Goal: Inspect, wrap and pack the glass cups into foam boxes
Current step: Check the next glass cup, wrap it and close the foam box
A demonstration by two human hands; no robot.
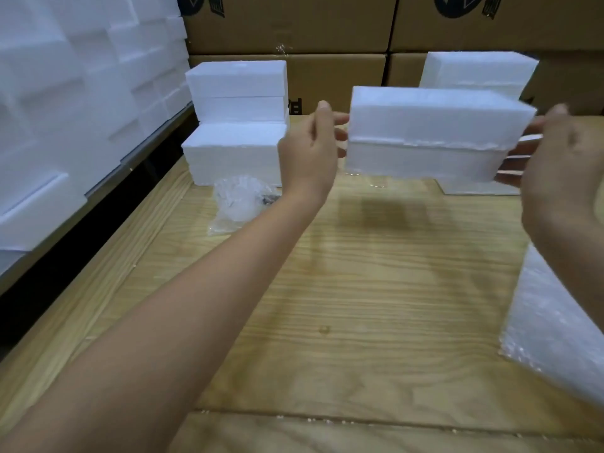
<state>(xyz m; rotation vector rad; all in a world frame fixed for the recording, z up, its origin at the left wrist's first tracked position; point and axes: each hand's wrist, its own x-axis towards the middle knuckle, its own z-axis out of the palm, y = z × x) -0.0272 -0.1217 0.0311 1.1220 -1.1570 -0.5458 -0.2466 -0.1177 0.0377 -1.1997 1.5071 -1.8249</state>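
A closed white foam box [425, 138] with a seam line round its middle hangs above the wooden table [359, 289], casting a shadow on the wood below. My left hand [307, 152] presses its left end, thumb up and fingers stretched towards the box. My right hand [555, 165] presses the right end with straight fingers. The box is carried between both hands. No glass cup is in view.
Stacked foam boxes [235, 125] stand at the back left, another foam box [477, 73] behind the held one. A crumpled clear plastic bag [238, 204] lies by the stack. Bubble wrap [549, 328] covers the table's right edge. Cardboard cartons [294, 24] line the back, foam pieces [65, 93] the left.
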